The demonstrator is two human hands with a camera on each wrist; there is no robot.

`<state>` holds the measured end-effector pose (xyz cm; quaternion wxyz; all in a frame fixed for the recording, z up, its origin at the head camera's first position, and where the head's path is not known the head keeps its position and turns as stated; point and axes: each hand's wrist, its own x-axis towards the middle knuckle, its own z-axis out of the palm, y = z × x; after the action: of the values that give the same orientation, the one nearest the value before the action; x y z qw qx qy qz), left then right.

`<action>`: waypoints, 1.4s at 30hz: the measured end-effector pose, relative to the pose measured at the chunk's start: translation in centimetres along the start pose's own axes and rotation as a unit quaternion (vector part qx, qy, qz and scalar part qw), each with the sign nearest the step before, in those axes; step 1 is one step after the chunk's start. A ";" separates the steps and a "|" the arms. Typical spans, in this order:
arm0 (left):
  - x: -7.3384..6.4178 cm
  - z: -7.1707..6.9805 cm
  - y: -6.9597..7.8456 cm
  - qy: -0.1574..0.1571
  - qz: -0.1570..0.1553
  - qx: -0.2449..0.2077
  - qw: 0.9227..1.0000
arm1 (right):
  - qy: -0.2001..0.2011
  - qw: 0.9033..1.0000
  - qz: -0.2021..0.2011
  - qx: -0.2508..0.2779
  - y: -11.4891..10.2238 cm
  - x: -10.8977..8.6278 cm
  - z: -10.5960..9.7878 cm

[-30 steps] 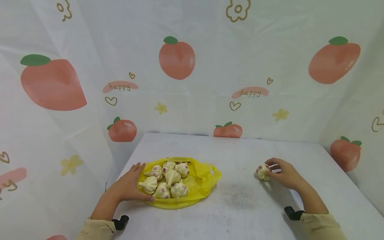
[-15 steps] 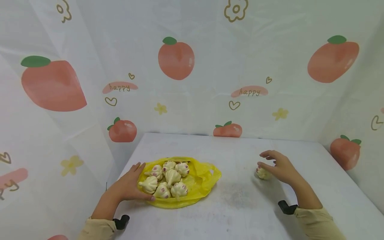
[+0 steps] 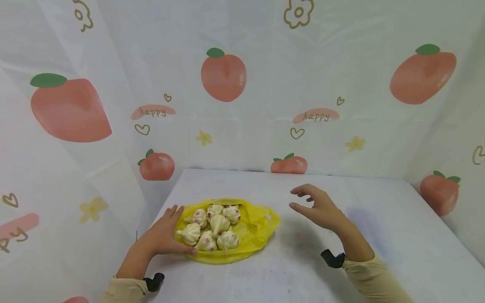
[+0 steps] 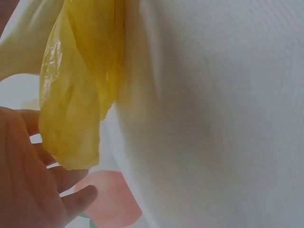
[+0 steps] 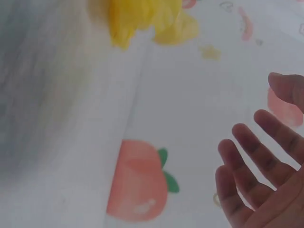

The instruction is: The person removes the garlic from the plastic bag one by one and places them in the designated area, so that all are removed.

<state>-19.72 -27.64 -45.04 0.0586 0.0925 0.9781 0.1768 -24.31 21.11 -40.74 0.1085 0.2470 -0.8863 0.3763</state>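
Lying near the left edge of the white tabletop [image 3: 409, 235], head view: one crumpled, thin plastic bag [image 3: 246, 237], yellow, mouth upward. Contents: seven rounded, cream-white garlic bulbs [image 3: 219, 224], some marked purple, huddled toward the bag's left end. Left hand [image 3: 163, 237]: spread at that end, thumb along the near rim, well apart from the fingers. Right hand [image 3: 320, 210]: above the tabletop, right of the bag, thumb and fingertips parted, holding nothing that I can see.

Left wrist view: yellow film overlapping the left fingers; how firmly they bear on it, I cannot tell.

Right wrist view: bare palm, fingers separated, yellow plastic beyond.

Handling note, my judgement: the left hand appears to be steadying; light, even pressure would suit, since thin film may fold and let bulbs roll. The right hand should clear the loose loop [image 3: 273, 225] at the bag's right end, which could snag fingers.
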 end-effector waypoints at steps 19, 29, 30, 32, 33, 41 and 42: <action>-0.5 -0.1 0.1 0.074 -0.003 0.065 0.995 | -0.122 0.988 -0.032 0.087 -4.7 1.5 6.1; -0.8 0.4 -0.1 0.074 -0.008 0.069 0.995 | -0.214 0.970 -0.011 0.113 -6.5 2.0 10.5; -0.8 0.4 -0.1 0.074 -0.008 0.068 0.995 | -0.219 0.970 -0.011 0.109 -6.7 2.0 10.8; -0.9 0.5 -0.1 0.073 -0.009 0.067 0.995 | -0.230 0.968 -0.009 0.102 -6.9 2.1 11.5; -0.9 0.6 -0.1 0.072 -0.009 0.066 0.995 | -0.234 0.967 -0.007 0.101 -7.0 2.2 11.8; -0.9 0.8 -0.1 0.066 -0.013 0.061 0.996 | -0.263 0.961 0.002 0.081 -7.1 2.4 13.4; -0.8 0.8 -0.1 0.065 -0.013 0.060 0.996 | -0.265 0.961 0.002 0.081 -7.1 2.5 13.5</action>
<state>-18.81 -27.65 -45.73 -0.0090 0.0717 0.9898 0.1226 -22.82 6.28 -44.83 -0.1514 0.3438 -0.8505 0.3680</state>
